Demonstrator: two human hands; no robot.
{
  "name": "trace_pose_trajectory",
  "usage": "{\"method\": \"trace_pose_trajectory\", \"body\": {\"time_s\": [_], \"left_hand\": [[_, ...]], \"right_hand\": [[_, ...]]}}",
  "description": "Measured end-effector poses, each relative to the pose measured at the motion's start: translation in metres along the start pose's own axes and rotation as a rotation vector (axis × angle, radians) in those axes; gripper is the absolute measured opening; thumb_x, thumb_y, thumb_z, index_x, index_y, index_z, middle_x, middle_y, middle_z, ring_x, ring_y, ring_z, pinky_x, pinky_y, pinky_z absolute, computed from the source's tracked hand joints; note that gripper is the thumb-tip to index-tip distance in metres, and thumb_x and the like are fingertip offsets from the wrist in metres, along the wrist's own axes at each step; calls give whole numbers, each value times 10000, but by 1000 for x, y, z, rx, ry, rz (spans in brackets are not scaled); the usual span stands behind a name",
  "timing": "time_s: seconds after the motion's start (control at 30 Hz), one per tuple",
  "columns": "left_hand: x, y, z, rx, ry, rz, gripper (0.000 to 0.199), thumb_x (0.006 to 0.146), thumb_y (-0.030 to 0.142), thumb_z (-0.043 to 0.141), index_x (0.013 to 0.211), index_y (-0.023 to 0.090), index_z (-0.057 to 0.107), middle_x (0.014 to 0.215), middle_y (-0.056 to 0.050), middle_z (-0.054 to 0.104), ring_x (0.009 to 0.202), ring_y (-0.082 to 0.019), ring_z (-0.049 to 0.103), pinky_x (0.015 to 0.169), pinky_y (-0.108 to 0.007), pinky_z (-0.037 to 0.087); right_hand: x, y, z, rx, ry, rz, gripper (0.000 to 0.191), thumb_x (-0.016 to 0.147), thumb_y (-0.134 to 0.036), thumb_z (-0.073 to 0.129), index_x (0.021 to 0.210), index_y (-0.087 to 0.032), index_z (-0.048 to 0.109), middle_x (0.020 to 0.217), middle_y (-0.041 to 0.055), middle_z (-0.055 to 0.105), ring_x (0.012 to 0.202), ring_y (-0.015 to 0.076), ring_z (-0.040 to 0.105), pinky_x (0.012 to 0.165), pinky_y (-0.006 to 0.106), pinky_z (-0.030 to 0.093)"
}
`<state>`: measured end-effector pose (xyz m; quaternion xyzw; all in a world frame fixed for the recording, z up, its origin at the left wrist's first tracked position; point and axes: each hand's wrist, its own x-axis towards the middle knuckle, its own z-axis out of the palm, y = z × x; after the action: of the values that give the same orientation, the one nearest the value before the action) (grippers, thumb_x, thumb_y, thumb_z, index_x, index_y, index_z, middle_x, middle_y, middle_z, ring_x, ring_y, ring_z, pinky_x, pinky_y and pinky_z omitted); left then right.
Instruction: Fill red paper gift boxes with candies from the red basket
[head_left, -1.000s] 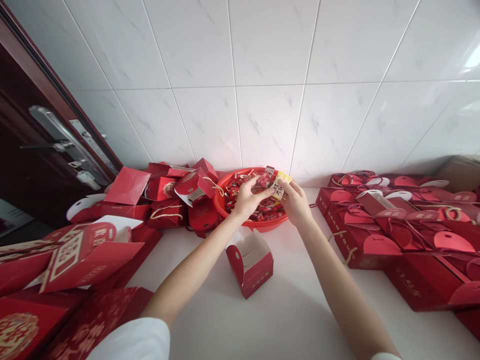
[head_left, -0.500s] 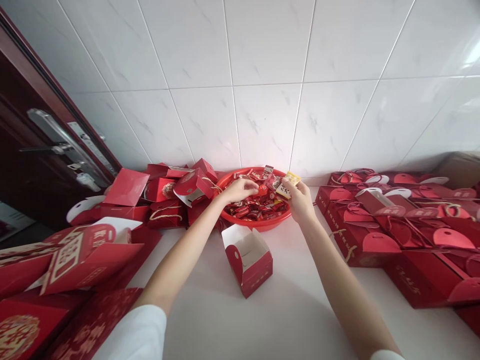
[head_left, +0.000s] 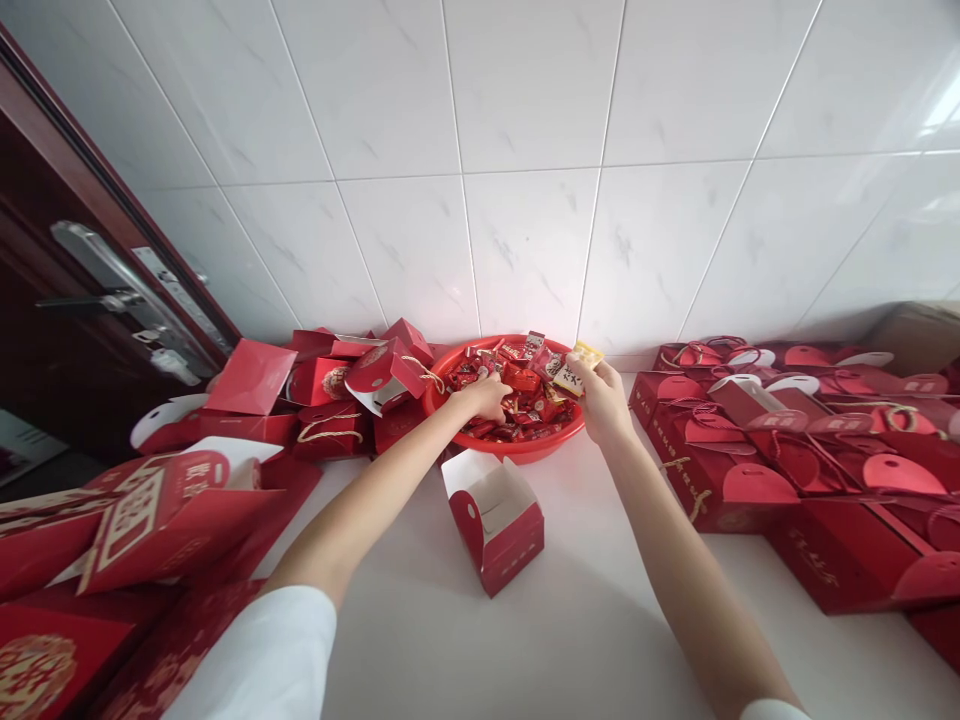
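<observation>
A red basin (head_left: 517, 452) full of wrapped sweets (head_left: 529, 400) stands against the tiled wall. My left hand (head_left: 487, 397) reaches down among the sweets with bent fingers; its fingertips are partly hidden, and I cannot make out what they grip. At the basin's right rim, my right hand (head_left: 602, 395) pinches a yellow and white packet (head_left: 571, 376) between thumb and fingers. In front of the basin sits an open red box (head_left: 495, 520) with a white inside; no sweets show in it.
Open red boxes (head_left: 251, 378) with rope handles are heaped at the left. Rows of red boxes (head_left: 757, 470) stand at the right. A dark door with a metal handle (head_left: 112, 270) is at the far left.
My left hand has moved down and slightly left, from above the sweets to in among them. My right hand still holds the packet at nearly the same place.
</observation>
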<state>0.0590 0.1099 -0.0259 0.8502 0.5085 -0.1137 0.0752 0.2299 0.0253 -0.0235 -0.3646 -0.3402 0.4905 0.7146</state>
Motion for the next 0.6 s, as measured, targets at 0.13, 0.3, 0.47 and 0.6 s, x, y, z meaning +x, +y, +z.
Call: {"method": "trace_pose_trajectory", "body": {"time_s": [0.13, 0.3, 0.47, 0.6], "left_hand": [[-1, 2, 0, 32, -45, 42, 448, 702, 264, 708, 1145, 203, 729, 1335, -166, 608, 1320, -378, 516, 973, -400, 504], [1, 3, 0, 3, -72, 53, 359, 708, 248, 672, 1058, 189, 725, 1144, -133, 729, 1010, -295, 689, 795, -313, 523], [4, 4, -1, -25, -121, 42, 167, 674, 230, 655, 822, 188, 721, 934, -98, 760, 843, -262, 700, 674, -291, 485], [6, 4, -2, -59, -171, 30, 149, 628, 234, 675, 771, 199, 700, 917, -77, 757, 807, -247, 687, 638, -282, 472]], "right_hand": [[0, -3, -1, -15, -12, 8, 335, 602, -418, 859, 814, -198, 722, 810, 27, 753, 801, 218, 713, 708, 317, 579], [-1, -6, -3, -29, 1, 7, 337, 594, -424, 857, 804, -200, 719, 796, 19, 747, 780, 211, 710, 685, 309, 579], [0, -7, -4, -19, 11, -4, 343, 574, -421, 860, 786, -194, 716, 773, 14, 738, 740, 193, 692, 672, 300, 574], [1, -7, -4, -20, -1, -12, 342, 575, -422, 862, 782, -198, 707, 773, 12, 736, 748, 196, 694, 691, 309, 578]]}}
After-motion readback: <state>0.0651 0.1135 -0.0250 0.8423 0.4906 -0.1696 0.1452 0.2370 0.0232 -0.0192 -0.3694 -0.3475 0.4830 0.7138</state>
